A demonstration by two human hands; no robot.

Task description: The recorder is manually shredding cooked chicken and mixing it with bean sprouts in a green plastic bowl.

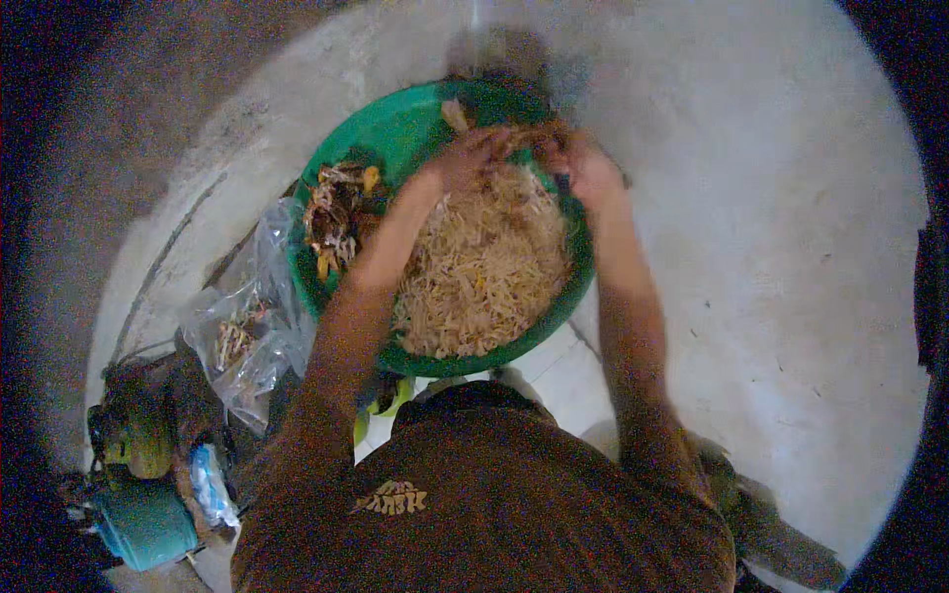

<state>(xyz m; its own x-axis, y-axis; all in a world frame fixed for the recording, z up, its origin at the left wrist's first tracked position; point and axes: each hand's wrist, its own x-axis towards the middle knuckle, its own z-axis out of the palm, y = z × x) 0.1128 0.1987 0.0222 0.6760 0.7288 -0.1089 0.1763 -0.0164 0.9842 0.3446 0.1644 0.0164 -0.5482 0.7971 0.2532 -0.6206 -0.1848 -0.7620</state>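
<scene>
A large pile of pale shredded strips (482, 274), seemingly shredded meat, fills much of a round green plastic basin (400, 115). Over the far side of the pile are my left hand (482, 152) and my right hand (589, 167), close together with fingers bent inward. Motion blur and dim light hide the fingertips; something brown shows between them, too unclear to name. Dark brown scraps with yellow and whitish bits (337, 215) lie in a heap at the basin's left side, beyond my left forearm. One pale piece (454, 115) sits near the far rim.
Against the basin's left side rests a clear plastic bag (259, 333) with mixed small pieces inside. Farther left are a dark bag (141, 415), a teal box-like container (148, 522) and a blue-and-white packet (213, 485). Pale concrete floor (756, 259) extends to the right.
</scene>
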